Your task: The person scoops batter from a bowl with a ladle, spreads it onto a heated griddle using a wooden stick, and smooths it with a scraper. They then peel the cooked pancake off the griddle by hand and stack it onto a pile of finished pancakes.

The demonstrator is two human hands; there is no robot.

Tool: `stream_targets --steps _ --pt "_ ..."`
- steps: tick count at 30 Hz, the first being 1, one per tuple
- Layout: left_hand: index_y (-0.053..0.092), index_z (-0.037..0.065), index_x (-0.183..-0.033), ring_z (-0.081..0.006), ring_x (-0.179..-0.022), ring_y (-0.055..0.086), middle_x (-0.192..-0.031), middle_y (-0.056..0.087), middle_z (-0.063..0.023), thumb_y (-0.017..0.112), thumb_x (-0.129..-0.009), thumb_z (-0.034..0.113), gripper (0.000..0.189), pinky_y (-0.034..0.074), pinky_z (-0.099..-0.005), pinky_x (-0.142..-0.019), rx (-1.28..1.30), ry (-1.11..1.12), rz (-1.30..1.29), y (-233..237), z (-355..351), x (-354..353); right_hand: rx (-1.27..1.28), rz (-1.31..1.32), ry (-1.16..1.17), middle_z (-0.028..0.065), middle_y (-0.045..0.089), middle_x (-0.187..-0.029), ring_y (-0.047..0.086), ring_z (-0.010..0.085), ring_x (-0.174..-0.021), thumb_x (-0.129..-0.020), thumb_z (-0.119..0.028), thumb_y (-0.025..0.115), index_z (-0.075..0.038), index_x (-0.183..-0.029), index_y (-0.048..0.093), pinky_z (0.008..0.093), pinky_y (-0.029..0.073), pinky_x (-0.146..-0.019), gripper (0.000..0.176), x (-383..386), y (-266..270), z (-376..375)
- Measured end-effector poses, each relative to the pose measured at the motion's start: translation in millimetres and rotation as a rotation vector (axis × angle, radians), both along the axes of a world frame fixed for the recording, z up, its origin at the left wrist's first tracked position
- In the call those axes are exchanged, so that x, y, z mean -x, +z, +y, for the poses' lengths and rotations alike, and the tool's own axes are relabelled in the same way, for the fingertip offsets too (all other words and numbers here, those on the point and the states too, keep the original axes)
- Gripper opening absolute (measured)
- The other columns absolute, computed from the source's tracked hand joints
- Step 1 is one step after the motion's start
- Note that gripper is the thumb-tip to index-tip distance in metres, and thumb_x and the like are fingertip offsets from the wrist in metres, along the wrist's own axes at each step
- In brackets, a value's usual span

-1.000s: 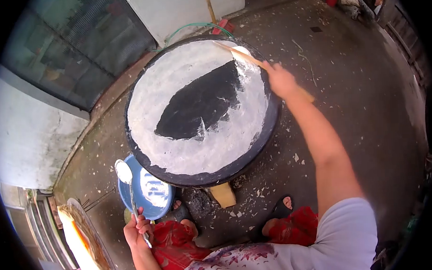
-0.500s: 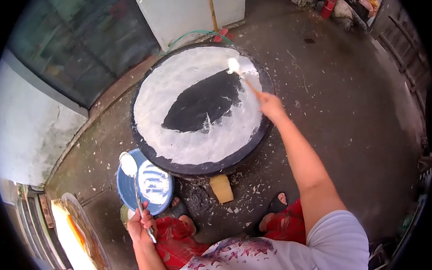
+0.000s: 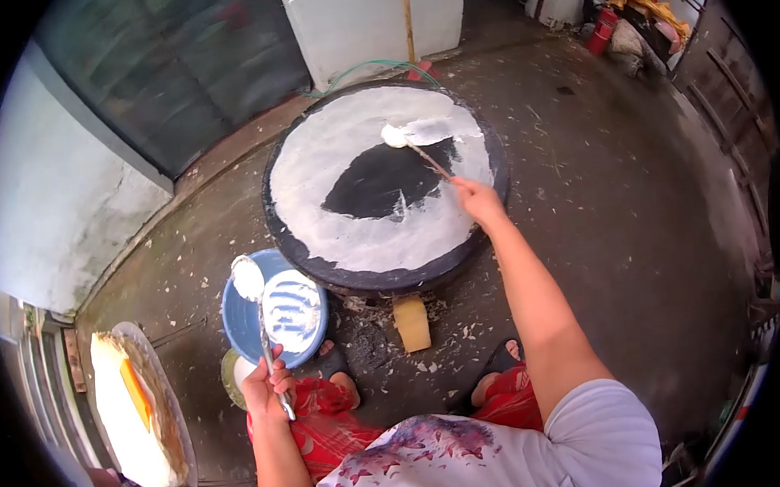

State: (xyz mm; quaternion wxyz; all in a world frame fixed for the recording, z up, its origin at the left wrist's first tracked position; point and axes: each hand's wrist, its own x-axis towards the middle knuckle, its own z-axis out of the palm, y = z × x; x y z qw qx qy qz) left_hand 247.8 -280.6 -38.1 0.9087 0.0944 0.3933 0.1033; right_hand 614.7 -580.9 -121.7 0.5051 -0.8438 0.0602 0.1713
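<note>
A large round black griddle (image 3: 320,267) carries a spread layer of white batter (image 3: 314,152), with a dark bare patch in its middle. My right hand (image 3: 480,203) is closed around a thin wooden stick (image 3: 432,162). The stick's far end carries a white lump, which rests on the batter at the upper edge of the bare patch. In my left hand (image 3: 269,389) is a long-handled metal ladle (image 3: 266,329), its bowl coated in white batter. The ladle's bowl is over the blue basin (image 3: 234,316), which has streaked white batter inside.
A yellow block (image 3: 412,324) sits below the griddle's near edge, beside a dark heap (image 3: 368,346). At lower left, a tray (image 3: 179,414) bears pale sheets and an orange strip. A green hose (image 3: 362,66) and upright pole (image 3: 408,24) are behind the griddle.
The stick's white end has moved left across the batter to the bare patch's upper edge. The ladle stays over the basin. The whole view has shifted slightly.
</note>
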Motion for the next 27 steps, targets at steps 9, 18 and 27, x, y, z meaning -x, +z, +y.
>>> stream_targets --steps 9,18,27 --pt "0.045 -0.007 -0.109 -0.0112 -0.052 0.037 -0.074 0.047 -0.0087 0.035 -0.093 0.02 0.033 0.032 -0.0213 -0.042 -0.049 -0.01 0.007 0 2 8 0.231 -0.333 0.272 0.0121 0.06 -0.104 0.058 0.0289 -0.094 -0.085 -0.024 0.045 -0.024 -0.111 0.058 0.0364 0.045 -0.08 0.029 16 -6 11" --pt "0.045 -0.007 -0.109 -0.011 -0.052 0.037 -0.074 0.047 -0.0086 0.034 -0.093 0.019 0.033 0.032 -0.0213 -0.042 -0.078 -0.027 -0.004 -2 3 12 0.255 -0.364 0.198 0.0113 0.061 -0.101 0.058 0.0303 -0.093 -0.085 -0.024 0.046 -0.024 -0.111 0.058 0.0361 0.045 -0.08 0.029 45 -20 46" --pt "0.045 -0.008 -0.109 -0.0106 -0.053 0.037 -0.074 0.047 -0.0084 0.035 -0.093 0.019 0.033 0.032 -0.0207 -0.043 -0.083 -0.037 -0.01 0 5 19 0.308 -0.335 0.283 0.0084 0.061 -0.102 0.058 0.027 -0.092 -0.085 -0.026 0.045 -0.029 -0.111 0.058 0.0352 0.045 -0.079 0.029 50 0 46"
